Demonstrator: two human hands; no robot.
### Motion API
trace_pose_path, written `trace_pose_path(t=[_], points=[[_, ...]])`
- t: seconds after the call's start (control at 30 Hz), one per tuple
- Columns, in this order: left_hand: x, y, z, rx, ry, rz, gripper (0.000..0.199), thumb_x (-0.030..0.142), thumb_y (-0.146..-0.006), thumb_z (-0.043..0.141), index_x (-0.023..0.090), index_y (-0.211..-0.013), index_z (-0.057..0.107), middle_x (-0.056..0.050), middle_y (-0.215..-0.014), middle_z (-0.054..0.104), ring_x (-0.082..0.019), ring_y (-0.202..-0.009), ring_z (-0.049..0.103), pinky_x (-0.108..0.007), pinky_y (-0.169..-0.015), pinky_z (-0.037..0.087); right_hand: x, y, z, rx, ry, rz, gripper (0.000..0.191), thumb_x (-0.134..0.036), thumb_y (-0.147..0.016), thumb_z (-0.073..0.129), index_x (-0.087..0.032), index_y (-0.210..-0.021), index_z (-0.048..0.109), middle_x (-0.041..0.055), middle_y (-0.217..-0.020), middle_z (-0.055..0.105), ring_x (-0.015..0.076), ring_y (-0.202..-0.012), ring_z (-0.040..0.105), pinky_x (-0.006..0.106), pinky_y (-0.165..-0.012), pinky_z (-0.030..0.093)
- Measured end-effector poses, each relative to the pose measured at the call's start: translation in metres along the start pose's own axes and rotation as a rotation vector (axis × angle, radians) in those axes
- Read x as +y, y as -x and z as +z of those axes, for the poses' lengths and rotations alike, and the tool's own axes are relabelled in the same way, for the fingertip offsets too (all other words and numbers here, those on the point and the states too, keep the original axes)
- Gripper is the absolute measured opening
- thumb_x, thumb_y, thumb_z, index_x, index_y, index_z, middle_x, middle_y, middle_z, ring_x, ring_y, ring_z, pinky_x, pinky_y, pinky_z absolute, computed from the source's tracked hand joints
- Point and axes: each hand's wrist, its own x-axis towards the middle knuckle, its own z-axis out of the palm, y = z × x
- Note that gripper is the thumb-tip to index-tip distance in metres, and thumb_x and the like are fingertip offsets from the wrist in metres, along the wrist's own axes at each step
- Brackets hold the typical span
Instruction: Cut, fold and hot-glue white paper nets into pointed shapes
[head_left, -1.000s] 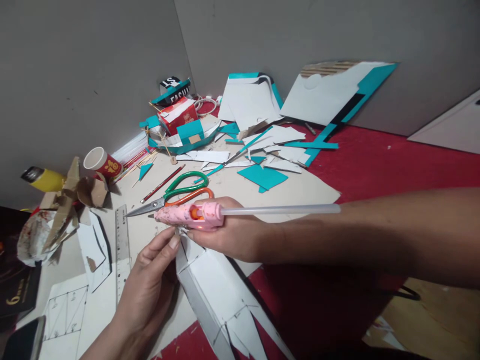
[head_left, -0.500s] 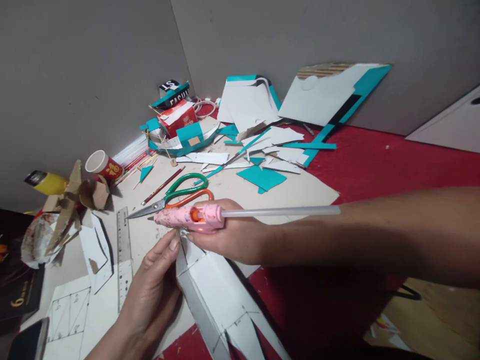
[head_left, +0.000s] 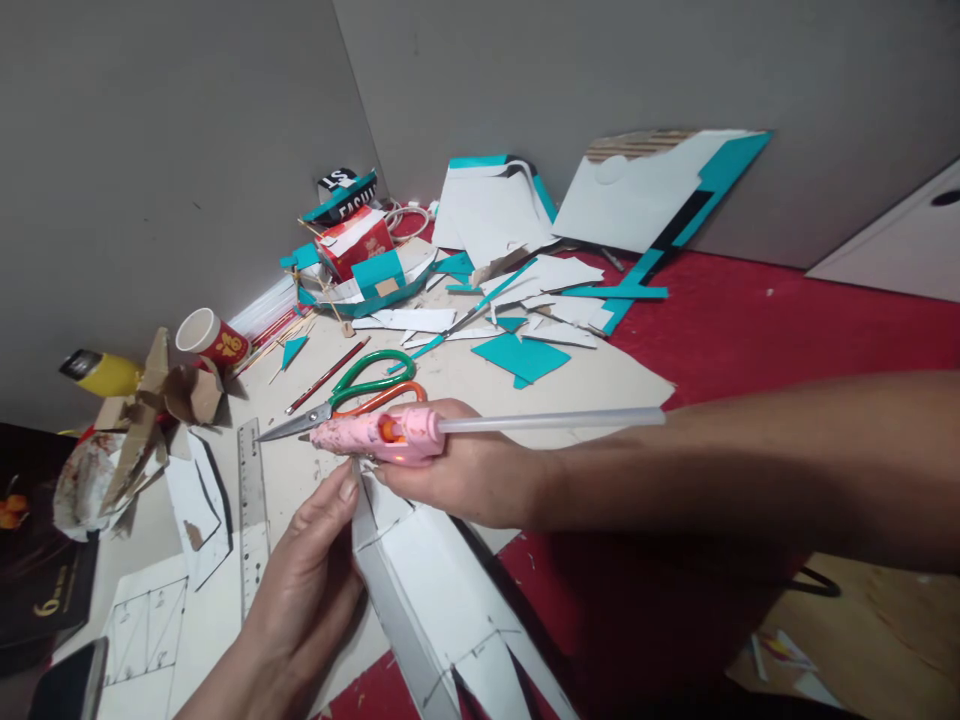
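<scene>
A folded white cardboard piece [head_left: 442, 590] with pencil lines and pointed cuts at its lower end fills the lower middle. My left hand [head_left: 307, 570] is closed on its upper left edge, thumb near the tip. My right hand [head_left: 480, 470] is wrapped round a pink glue gun [head_left: 375, 436], and its thumb side also touches the top of the cardboard. A translucent glue stick [head_left: 555, 421] sticks out of the gun's back. The gun's nozzle points left, over the blades of the scissors [head_left: 375, 380], which have green and orange handles.
A clear ruler [head_left: 253, 510] lies left of my left hand. Beyond are a pencil [head_left: 327, 377], a paper cup [head_left: 212, 338], teal and white scraps [head_left: 521, 358], and a boat-like cardboard model [head_left: 375, 280]. At the left are brown cardboard pieces [head_left: 154, 390] and a phone [head_left: 71, 682].
The view has shifted slightly, so the table items at the left sit a little further right. Both hands keep their hold on the cardboard and the glue gun.
</scene>
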Motion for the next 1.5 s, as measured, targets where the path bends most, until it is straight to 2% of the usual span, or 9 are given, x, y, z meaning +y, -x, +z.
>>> trace_pose_path(t=[0.27, 0.47, 0.67, 0.87, 1.03, 1.17, 1.37, 1.43, 1.5], points=[[0.001, -0.001, -0.003, -0.039, 0.006, -0.016, 0.038, 0.021, -0.081, 0.065, 0.022, -0.119, 0.064, -0.008, -0.108, 0.071, -0.024, -0.102, 0.065, -0.034, -0.094, 0.047, 0.003, 0.000, 0.002, -0.025, -0.131, 0.016, 0.045, -0.007, -0.079, 0.055, -0.023, -0.120, 0.062, -0.0048, -0.125, 0.062, 0.0149, -0.120, 0.054, 0.025, -0.108, 0.038], [0.000, 0.000, -0.006, -0.066, -0.002, -0.022, 0.038, 0.021, -0.081, 0.065, 0.022, -0.119, 0.064, -0.008, -0.112, 0.070, -0.024, -0.103, 0.065, -0.034, -0.095, 0.047, 0.000, -0.001, 0.002, -0.013, -0.090, 0.021, 0.043, -0.008, -0.078, 0.056, -0.025, -0.117, 0.064, -0.0068, -0.122, 0.064, 0.0164, -0.120, 0.054, 0.027, -0.109, 0.038], [-0.003, 0.001, 0.001, 0.037, -0.013, 0.044, 0.034, 0.026, -0.080, 0.067, 0.023, -0.114, 0.068, -0.007, -0.112, 0.071, -0.025, -0.105, 0.064, -0.035, -0.096, 0.046, -0.003, -0.002, -0.001, -0.038, -0.089, 0.011, 0.041, -0.007, -0.080, 0.054, -0.023, -0.116, 0.065, -0.0050, -0.123, 0.063, 0.0146, -0.119, 0.055, 0.024, -0.107, 0.039], [-0.010, 0.005, 0.002, 0.109, -0.054, 0.073, 0.040, 0.031, -0.080, 0.067, 0.025, -0.119, 0.064, -0.007, -0.113, 0.071, -0.025, -0.109, 0.062, -0.036, -0.097, 0.046, -0.003, -0.002, 0.000, -0.048, -0.134, 0.001, 0.042, -0.005, -0.080, 0.053, -0.021, -0.117, 0.064, -0.0018, -0.124, 0.063, 0.0156, -0.120, 0.055, 0.025, -0.106, 0.040], [-0.012, 0.011, 0.008, 0.231, -0.225, 0.172, 0.046, 0.036, -0.073, 0.073, 0.023, -0.116, 0.066, -0.007, -0.109, 0.072, -0.028, -0.117, 0.056, -0.037, -0.101, 0.042, -0.005, -0.002, -0.001, -0.044, -0.092, -0.003, 0.045, -0.002, -0.079, 0.052, -0.024, -0.116, 0.065, -0.0047, -0.123, 0.064, 0.0149, -0.120, 0.054, 0.024, -0.106, 0.039], [-0.012, 0.012, 0.006, 0.212, -0.402, 0.228, 0.047, 0.038, -0.074, 0.072, 0.025, -0.118, 0.065, -0.004, -0.111, 0.071, -0.028, -0.117, 0.057, -0.037, -0.101, 0.042, -0.006, -0.001, 0.000, -0.017, -0.005, 0.036, 0.045, -0.005, -0.078, 0.055, -0.027, -0.115, 0.066, -0.0055, -0.121, 0.065, 0.0176, -0.117, 0.057, 0.026, -0.103, 0.043], [-0.016, 0.008, -0.011, 0.203, -0.695, 0.388, 0.044, 0.041, -0.083, 0.061, 0.026, -0.124, 0.060, -0.002, -0.130, 0.061, -0.024, -0.125, 0.049, -0.032, -0.104, 0.038, -0.003, 0.000, 0.002, 0.070, 0.111, 0.167, 0.040, -0.012, -0.074, 0.064, -0.024, -0.112, 0.069, -0.0024, -0.111, 0.070, 0.0215, -0.107, 0.063, 0.027, -0.097, 0.048], [-0.017, 0.006, -0.012, 0.221, -0.737, 0.425, 0.044, 0.041, -0.084, 0.060, 0.025, -0.126, 0.058, -0.002, -0.130, 0.061, -0.022, -0.124, 0.050, -0.030, -0.103, 0.039, 0.000, 0.000, 0.003, 0.091, 0.122, 0.173, 0.039, -0.013, -0.074, 0.064, -0.024, -0.111, 0.070, -0.0019, -0.109, 0.071, 0.0220, -0.106, 0.064, 0.028, -0.096, 0.049], [-0.016, 0.006, -0.010, 0.178, -0.728, 0.436, 0.044, 0.040, -0.086, 0.058, 0.025, -0.127, 0.055, -0.003, -0.126, 0.063, -0.021, -0.118, 0.055, -0.029, -0.097, 0.043, 0.002, 0.000, 0.003, 0.096, 0.098, 0.141, 0.039, -0.012, -0.075, 0.062, -0.025, -0.110, 0.070, -0.0022, -0.111, 0.070, 0.0214, -0.108, 0.063, 0.028, -0.096, 0.048]])
